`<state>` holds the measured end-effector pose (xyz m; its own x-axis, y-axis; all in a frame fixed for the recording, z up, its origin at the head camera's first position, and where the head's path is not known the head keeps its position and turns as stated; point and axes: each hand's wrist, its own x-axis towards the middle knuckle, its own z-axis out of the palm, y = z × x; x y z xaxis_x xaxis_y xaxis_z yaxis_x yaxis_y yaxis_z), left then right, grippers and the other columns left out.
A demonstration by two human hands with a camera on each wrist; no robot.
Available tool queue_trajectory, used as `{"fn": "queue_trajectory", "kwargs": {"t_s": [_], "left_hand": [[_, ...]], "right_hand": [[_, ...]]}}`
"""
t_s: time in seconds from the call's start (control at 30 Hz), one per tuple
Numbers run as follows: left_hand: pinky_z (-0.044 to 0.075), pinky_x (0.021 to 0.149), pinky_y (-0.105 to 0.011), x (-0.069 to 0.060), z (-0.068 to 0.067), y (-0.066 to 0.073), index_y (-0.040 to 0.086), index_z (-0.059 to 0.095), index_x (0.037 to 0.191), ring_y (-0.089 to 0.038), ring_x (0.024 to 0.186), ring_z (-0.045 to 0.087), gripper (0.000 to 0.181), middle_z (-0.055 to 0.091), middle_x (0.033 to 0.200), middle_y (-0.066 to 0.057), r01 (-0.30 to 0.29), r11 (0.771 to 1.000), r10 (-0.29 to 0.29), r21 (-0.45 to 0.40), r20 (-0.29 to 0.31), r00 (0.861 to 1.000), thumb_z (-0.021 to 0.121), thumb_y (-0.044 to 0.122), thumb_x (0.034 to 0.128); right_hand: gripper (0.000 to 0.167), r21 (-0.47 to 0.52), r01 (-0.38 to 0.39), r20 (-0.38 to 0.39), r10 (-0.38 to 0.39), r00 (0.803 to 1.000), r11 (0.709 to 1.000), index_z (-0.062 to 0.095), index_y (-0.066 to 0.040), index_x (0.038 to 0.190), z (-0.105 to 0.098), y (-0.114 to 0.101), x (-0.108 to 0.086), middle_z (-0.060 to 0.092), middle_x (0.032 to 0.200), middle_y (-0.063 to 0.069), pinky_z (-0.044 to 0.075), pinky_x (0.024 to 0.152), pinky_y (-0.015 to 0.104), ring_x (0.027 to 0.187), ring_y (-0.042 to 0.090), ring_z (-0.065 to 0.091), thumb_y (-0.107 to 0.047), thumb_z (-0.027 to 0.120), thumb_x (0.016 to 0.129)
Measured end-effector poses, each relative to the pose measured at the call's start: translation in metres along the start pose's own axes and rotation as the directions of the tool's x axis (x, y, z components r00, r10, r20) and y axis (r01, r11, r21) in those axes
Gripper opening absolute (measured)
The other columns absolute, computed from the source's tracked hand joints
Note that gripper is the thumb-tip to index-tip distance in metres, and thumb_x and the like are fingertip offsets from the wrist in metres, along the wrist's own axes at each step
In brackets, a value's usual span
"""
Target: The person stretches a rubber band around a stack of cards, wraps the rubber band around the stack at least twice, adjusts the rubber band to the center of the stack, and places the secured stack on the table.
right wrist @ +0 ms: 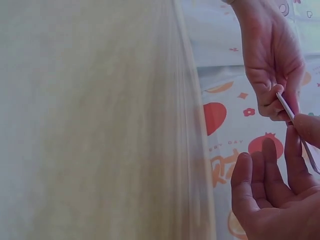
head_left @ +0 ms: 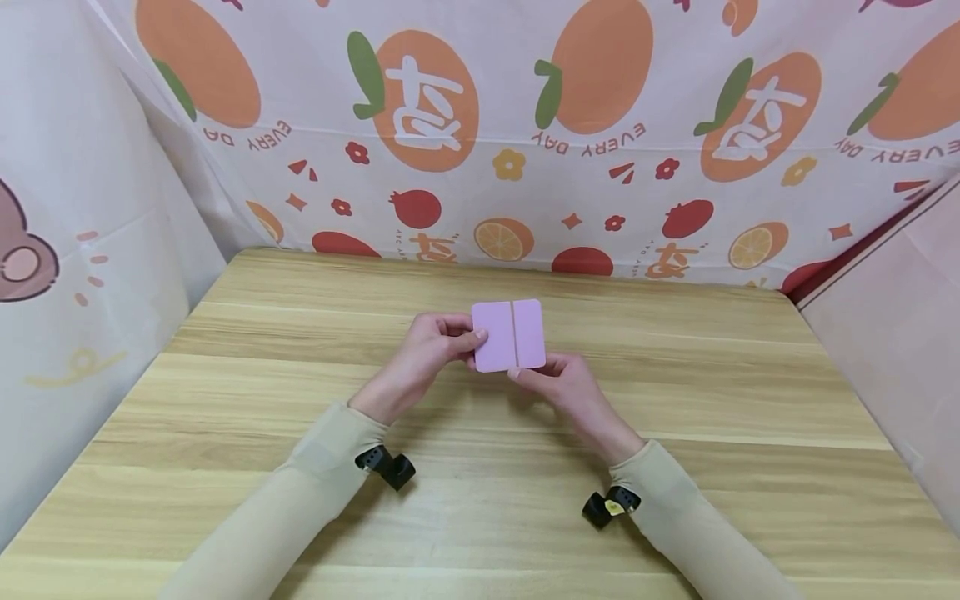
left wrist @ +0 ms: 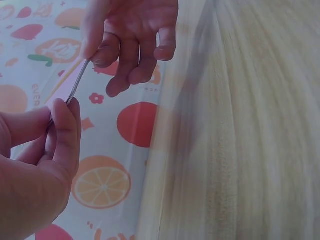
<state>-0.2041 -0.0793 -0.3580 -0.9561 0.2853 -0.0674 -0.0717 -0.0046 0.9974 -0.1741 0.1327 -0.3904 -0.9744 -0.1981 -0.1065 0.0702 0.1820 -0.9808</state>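
A thin lilac-pink square (head_left: 494, 325) with rounded corners is held up in front of me. A narrow brownish line runs from its top edge to its bottom edge, right of centre. My left hand (head_left: 422, 358) pinches its left edge, thumb on the near face. At the lower right corner, my right hand (head_left: 577, 396) pinches it, the thumb at the bottom edge. Both wrist views show the square (right wrist: 286, 106) nearly edge-on. In the right wrist view the right hand's other fingers (right wrist: 270, 160) are spread loosely below it. Its back face is hidden from the head view.
The wood-grain table (head_left: 487, 517) spreads beneath both forearms. A white curtain (head_left: 517, 108) printed with fruit hangs behind its far edge, with another pale cloth (head_left: 82, 350) on the left and a pale panel (head_left: 900, 350) on the right. Small black cameras (head_left: 397, 471) are strapped to both wrists.
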Motion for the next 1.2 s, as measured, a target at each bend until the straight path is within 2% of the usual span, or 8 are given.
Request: {"fn": "queue_trajectory", "kwargs": {"t_s": [0.27,0.47,0.57,0.7,0.8,1.03,1.2], "left_hand": [[0.052,0.072,-0.030,0.002,-0.002,-0.002,-0.009,0.066,0.106,-0.014,0.069,0.061,0.019,0.068,0.084,-0.008,0.022,1.000,-0.022,0.005,0.009,1.000,0.063,0.006,0.0947],[0.051,0.070,-0.029,0.002,-0.003,-0.003,-0.009,0.066,0.104,-0.014,0.068,0.061,0.017,0.067,0.083,-0.009,0.022,1.000,-0.022,0.001,0.005,1.000,0.063,0.004,0.0946],[0.051,0.068,-0.027,0.002,-0.002,-0.003,-0.010,0.066,0.103,-0.014,0.068,0.060,0.016,0.066,0.081,-0.008,0.015,1.000,-0.015,0.000,0.020,1.000,0.063,0.003,0.0944],[0.051,0.067,-0.026,0.002,0.000,-0.006,-0.011,0.065,0.101,-0.013,0.068,0.060,0.015,0.065,0.080,-0.007,0.012,1.000,-0.012,-0.003,0.040,0.999,0.063,0.002,0.0940],[0.051,0.066,-0.026,0.002,0.002,-0.008,-0.012,0.065,0.099,-0.013,0.069,0.059,0.015,0.064,0.081,-0.007,0.016,1.000,-0.016,-0.001,0.047,0.999,0.063,0.002,0.0938],[0.051,0.066,-0.025,0.000,0.006,-0.012,-0.011,0.066,0.098,-0.012,0.062,0.057,0.013,0.064,0.075,-0.005,0.023,1.000,-0.022,-0.011,0.068,0.997,0.063,0.000,0.0922],[0.050,0.064,-0.024,-0.002,0.010,-0.013,-0.013,0.065,0.094,-0.012,0.061,0.057,0.010,0.064,0.073,-0.004,0.006,1.000,-0.005,-0.012,0.083,0.997,0.063,-0.003,0.0913]], "right_hand": [[0.031,0.014,-0.003,0.023,0.002,1.000,1.000,0.072,0.000,0.109,0.000,0.001,0.000,0.071,0.094,0.005,0.048,0.081,0.037,0.085,0.017,0.059,-0.021,0.076,0.087],[0.036,0.038,-0.002,0.061,0.000,0.998,0.999,0.068,0.001,0.118,-0.002,0.001,0.000,0.070,0.107,0.010,0.050,0.085,0.039,0.093,0.021,0.062,-0.019,0.074,0.088],[0.035,0.052,0.012,0.048,-0.014,0.999,0.999,0.065,0.003,0.120,-0.006,-0.001,0.001,0.068,0.109,0.012,0.051,0.087,0.043,0.095,0.025,0.061,-0.014,0.070,0.090],[0.032,0.075,0.031,0.006,-0.031,0.999,0.997,0.063,0.005,0.118,-0.011,-0.004,0.003,0.067,0.103,0.011,0.051,0.087,0.045,0.090,0.023,0.061,-0.012,0.067,0.092],[0.033,0.100,0.045,-0.002,-0.045,0.999,0.994,0.062,0.005,0.120,-0.014,-0.004,0.003,0.067,0.105,0.011,0.051,0.086,0.042,0.091,0.019,0.061,-0.011,0.067,0.092],[0.035,0.121,0.082,-0.018,-0.081,0.997,0.989,0.061,0.006,0.122,-0.017,-0.004,0.005,0.065,0.110,0.013,0.052,0.081,0.028,0.097,0.018,0.061,-0.011,0.068,0.092],[0.036,0.090,0.097,-0.041,-0.094,0.995,0.991,0.061,0.003,0.123,-0.020,-0.005,0.005,0.063,0.113,0.014,0.052,0.082,0.027,0.101,0.020,0.058,-0.014,0.069,0.092]]}}
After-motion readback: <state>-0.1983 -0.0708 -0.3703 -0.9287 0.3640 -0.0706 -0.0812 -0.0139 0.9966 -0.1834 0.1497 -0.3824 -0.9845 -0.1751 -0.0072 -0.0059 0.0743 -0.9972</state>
